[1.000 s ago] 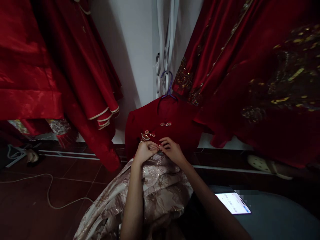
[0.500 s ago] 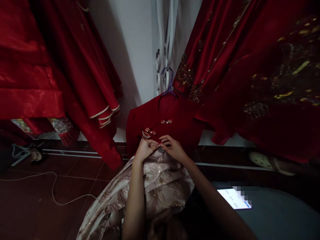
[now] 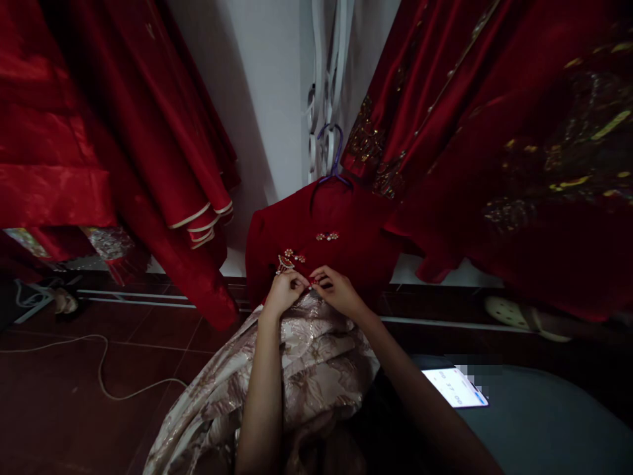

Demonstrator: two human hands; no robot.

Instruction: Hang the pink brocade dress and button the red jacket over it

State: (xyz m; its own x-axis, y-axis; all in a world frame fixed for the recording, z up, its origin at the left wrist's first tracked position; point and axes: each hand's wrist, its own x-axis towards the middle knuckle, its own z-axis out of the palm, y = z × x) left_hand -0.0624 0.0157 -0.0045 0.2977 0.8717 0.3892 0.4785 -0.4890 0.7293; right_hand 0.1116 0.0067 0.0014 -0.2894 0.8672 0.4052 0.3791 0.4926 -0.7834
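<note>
A dark red jacket (image 3: 346,227) hangs on a purple hanger (image 3: 332,155) in front of me, above a pale gold brocade skirt (image 3: 306,369). Beaded clasps sit on its front, one (image 3: 327,236) near the collar and one (image 3: 289,259) lower left. My left hand (image 3: 284,290) and my right hand (image 3: 336,290) meet at the jacket's lower front edge. Fingers of both hands are pinched together on a small fastening there, too small to make out clearly.
Red gowns hang at the left (image 3: 123,132) and right (image 3: 494,145) against a white wall. A lit phone (image 3: 455,387) lies on a grey surface at lower right. A white cord (image 3: 99,369) trails over the dark tiled floor. A pale shoe (image 3: 519,316) lies at right.
Both hands stay pinched at the same spot on the jacket with small finger movements. The view has shifted slightly.
</note>
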